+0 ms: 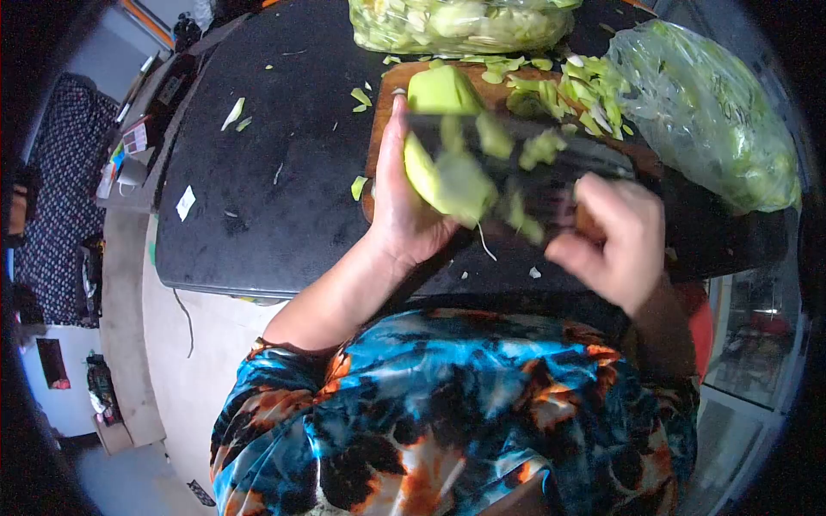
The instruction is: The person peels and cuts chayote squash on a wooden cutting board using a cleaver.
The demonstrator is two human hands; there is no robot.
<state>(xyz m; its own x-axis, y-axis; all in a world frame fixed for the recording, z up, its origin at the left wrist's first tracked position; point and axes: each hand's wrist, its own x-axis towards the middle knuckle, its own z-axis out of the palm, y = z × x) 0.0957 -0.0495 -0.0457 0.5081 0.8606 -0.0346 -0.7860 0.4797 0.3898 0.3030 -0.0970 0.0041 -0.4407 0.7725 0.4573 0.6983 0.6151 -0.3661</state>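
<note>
A pale green vegetable [456,191] rests in my left hand [403,202], whose fingers are wrapped round its near side. My right hand [615,241] is closed on the handle of a wide dark cleaver [572,159], blurred by motion. The blade reaches left across the vegetable, and green bits cling to it or hang near it. Beneath is a brown wooden board [383,112] with green slices [594,90] at its back right. The upper part of the green piece shows beyond the blade; the exact place where blade and vegetable meet is blurred.
A clear bag of cut green pieces [465,26] stands at the back of the black table [249,172]. Another full plastic bag [705,112] lies at the right. Scraps and a white paper bit [185,203] are scattered at the left.
</note>
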